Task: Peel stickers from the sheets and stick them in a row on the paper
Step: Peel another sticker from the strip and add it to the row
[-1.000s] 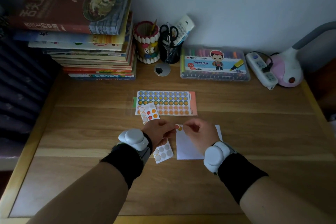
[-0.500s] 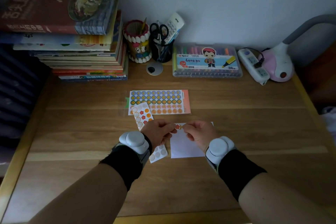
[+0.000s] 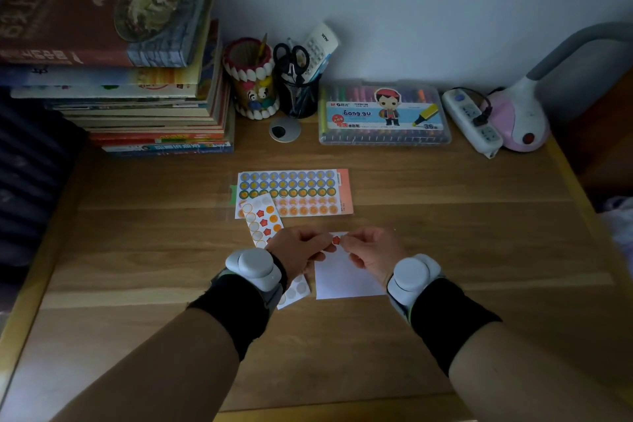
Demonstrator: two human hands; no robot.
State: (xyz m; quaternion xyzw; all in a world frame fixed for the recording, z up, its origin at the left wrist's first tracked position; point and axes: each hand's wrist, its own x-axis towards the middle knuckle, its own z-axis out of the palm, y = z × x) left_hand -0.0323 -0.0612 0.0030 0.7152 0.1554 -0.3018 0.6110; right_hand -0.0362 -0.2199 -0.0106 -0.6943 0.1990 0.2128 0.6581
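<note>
A small red sticker (image 3: 336, 239) sits between the fingertips of my left hand (image 3: 298, 251) and my right hand (image 3: 372, 253), just over the top edge of the white paper (image 3: 342, 279). Both hands pinch at it. A narrow sticker sheet (image 3: 262, 221) with red, orange and empty circles lies at an angle under my left hand, its lower end (image 3: 297, 289) showing below the wrist. A larger sheet (image 3: 294, 192) of blue and orange round stickers lies flat behind it.
Along the back of the wooden desk stand a stack of books (image 3: 116, 65), two pen cups (image 3: 251, 82) with scissors (image 3: 293, 60), a marker box (image 3: 383, 115), a power strip (image 3: 474, 122) and a pink lamp base (image 3: 520, 120).
The hands stay together at the paper's top edge, pinching the sticker. The view has shifted slightly; the sticker between the fingertips now shows red.
</note>
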